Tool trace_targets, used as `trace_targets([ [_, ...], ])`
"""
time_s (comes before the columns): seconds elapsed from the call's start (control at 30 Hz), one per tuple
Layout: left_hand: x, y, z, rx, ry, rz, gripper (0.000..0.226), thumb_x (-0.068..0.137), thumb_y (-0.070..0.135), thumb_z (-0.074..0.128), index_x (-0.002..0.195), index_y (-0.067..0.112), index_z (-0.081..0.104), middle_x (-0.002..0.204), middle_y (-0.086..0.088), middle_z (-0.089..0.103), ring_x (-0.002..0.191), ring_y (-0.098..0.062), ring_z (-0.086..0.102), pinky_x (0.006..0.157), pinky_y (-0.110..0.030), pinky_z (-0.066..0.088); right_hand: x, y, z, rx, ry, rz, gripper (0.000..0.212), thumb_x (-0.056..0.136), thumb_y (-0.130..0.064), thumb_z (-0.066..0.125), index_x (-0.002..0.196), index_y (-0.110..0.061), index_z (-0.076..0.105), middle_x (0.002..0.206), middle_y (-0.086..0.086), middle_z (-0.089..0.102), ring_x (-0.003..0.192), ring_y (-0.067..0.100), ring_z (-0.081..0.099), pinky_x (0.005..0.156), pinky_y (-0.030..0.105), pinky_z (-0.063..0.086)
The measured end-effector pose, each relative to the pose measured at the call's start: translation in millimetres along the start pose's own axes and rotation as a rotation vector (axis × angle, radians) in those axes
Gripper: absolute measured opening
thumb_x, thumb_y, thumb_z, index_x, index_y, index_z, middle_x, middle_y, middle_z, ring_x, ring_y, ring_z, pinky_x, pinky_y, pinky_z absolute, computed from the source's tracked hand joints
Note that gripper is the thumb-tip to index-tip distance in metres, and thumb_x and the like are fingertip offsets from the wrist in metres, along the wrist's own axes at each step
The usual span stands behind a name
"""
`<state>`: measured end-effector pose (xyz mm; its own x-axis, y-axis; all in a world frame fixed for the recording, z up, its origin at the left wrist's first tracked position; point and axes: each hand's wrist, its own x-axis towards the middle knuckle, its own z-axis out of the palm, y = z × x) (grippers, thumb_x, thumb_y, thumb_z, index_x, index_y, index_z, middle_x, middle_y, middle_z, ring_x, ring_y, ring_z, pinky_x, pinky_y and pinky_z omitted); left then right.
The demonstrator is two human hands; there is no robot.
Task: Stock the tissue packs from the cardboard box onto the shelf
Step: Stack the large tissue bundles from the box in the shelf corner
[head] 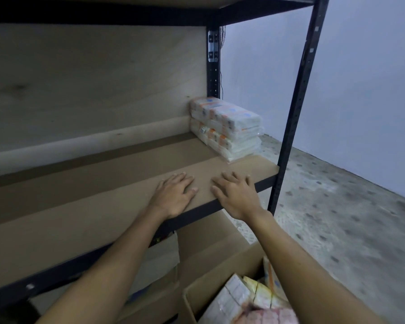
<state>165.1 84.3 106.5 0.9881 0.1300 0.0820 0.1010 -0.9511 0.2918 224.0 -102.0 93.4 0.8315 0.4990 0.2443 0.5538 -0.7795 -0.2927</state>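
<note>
- Packs (227,128) are stacked at the shelf's (103,206) right rear corner; more are seen in the box (220,288) below.
- Both hands, left (175,195) and right (236,195), are laid flat, fingers spread, near the shelf's front edge; nothing is held.

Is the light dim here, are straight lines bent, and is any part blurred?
Head view: dim, bluish light without glare; the wide lens bends the shelf post; a pinkish blur smears the tissue packs in the cardboard box at the bottom edge; the left hand, right hand and stacked packs look sharp.
</note>
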Motion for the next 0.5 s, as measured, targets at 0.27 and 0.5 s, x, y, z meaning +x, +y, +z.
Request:
trace_targets([
  [0.27,-31,37,14,-0.031,0.011,0.155,0.053,0.099,0.05,0.035,0.149,0.033,0.031,0.16,0.007,0.02,0.148,-0.013,0.013,0.117,-0.039,0.007,-55,1,-4,0.034,0.06,0.047,0.048,0.099,-0.05,0.036,0.143,-0.032,0.04,0.157,-0.001,0.03,0.147,0.023,0.015,0.116,0.056,0.015],
  [0.5,-60,82,57,-0.126,0.084,0.402,0.046,0.099,0.042,0.041,0.145,0.031,0.039,0.157,0.009,0.026,0.147,-0.01,0.011,0.121,-0.038,0.0,-116,35,1,0.058,0.126,0.13,0.046,0.098,-0.046,0.04,0.139,-0.027,0.048,0.149,0.002,0.043,0.141,0.023,0.031,0.111,0.047,0.03],
])
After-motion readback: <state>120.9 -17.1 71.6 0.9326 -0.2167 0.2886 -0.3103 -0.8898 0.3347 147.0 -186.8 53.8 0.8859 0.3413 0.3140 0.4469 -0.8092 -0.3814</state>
